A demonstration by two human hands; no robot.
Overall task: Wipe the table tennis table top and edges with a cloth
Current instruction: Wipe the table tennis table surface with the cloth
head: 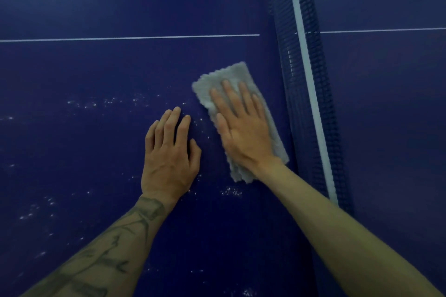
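A folded grey cloth (pixel 225 78) lies flat on the dark blue table tennis table (pixel 96 75), just left of the net. My right hand (pixel 243 128) presses on the cloth with straight, spread fingers. My left hand (pixel 170 149) rests flat on the bare table top a little to the left of the cloth, fingers straight and holding nothing. White specks and small droplets (pixel 84 103) are scattered over the surface left of and below both hands.
The net (pixel 311 94) with its white top band runs from the top middle down to the lower right, close to the cloth's right side. A thin white centre line (pixel 130 37) crosses the table beyond the hands.
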